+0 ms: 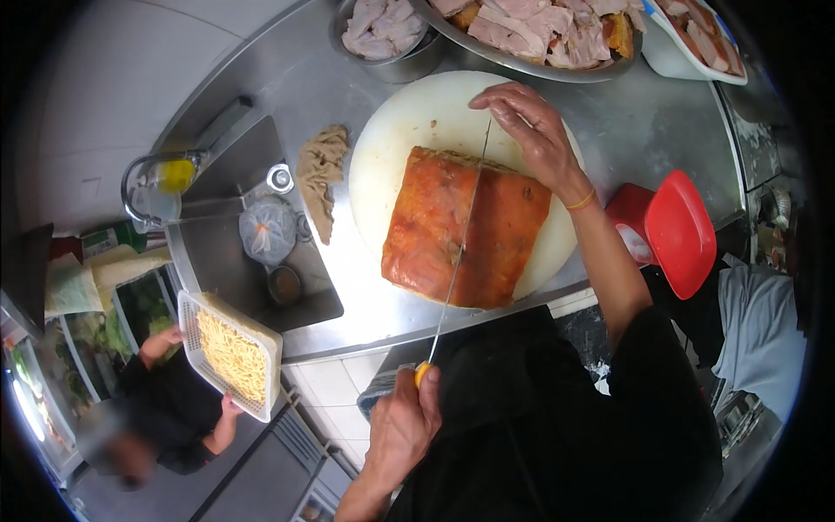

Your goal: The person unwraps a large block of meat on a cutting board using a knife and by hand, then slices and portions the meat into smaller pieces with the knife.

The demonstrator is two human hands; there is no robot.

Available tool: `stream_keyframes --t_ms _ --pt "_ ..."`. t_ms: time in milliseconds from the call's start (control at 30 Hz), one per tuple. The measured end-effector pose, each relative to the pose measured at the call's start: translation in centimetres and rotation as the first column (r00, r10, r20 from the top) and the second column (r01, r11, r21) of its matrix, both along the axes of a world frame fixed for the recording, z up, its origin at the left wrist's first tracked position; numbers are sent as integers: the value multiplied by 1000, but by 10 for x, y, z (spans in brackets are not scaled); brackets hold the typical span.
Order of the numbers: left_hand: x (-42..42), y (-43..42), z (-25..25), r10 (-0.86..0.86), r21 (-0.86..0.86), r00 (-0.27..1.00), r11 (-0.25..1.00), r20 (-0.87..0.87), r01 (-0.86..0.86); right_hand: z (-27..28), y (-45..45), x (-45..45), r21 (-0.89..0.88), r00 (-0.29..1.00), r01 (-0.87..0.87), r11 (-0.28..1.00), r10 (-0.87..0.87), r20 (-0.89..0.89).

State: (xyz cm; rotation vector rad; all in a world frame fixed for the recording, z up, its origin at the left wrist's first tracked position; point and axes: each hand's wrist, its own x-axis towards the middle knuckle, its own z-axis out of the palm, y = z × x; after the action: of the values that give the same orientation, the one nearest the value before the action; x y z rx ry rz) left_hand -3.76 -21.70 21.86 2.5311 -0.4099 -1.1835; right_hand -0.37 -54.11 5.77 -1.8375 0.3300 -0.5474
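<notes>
A slab of roasted meat with glossy orange-brown skin (426,226) lies on a round white cutting board (374,148). Across it runs a long knife (458,252), its thin blade seen edge-on. My left hand (404,426) is closed around the knife's yellow handle at the near side of the board. Beyond the far edge of the meat, my right hand (531,130) is arched with fingers stretched out beside the blade's tip. Whether those fingers touch the blade, I cannot tell.
Metal bowls of raw meat (383,30) and sliced meat (548,35) stand at the back. A brown cloth (322,174) lies between board and sink (217,252). At right is a red container (683,235). Another person at lower left holds a noodle basket (270,348).
</notes>
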Motion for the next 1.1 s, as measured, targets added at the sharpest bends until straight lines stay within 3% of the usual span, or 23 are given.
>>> stream_keyframes --t_ms 200,300,333,433,733,833,1033,1100 --pt "-1 -6 17 39 93 998 995 -53 -34 -1 2 49 -339 960 -230 912 270 73" --pt "2 -8 25 5 136 999 991 -42 1 -12 14 62 -318 925 -376 871 335 -179" --pt "3 -11 27 12 141 999 990 -49 -5 -20 13 63 -352 878 -477 805 421 -226" --pt "4 -18 27 20 155 998 988 -61 -10 -38 13 62 -278 844 -530 801 466 -266" --pt "12 -42 30 -55 218 998 974 -40 63 -55 13 64 -443 858 -510 737 401 -322" --pt "16 -45 28 -102 194 995 976 -8 101 -69 11 69 -482 897 -442 757 380 -225" --pt "16 -53 8 -100 195 995 976 24 93 -91 3 70 -538 900 -437 721 355 -255" --pt "16 -50 -6 -106 205 994 974 20 100 -99 -6 76 -561 921 -386 732 338 -193"
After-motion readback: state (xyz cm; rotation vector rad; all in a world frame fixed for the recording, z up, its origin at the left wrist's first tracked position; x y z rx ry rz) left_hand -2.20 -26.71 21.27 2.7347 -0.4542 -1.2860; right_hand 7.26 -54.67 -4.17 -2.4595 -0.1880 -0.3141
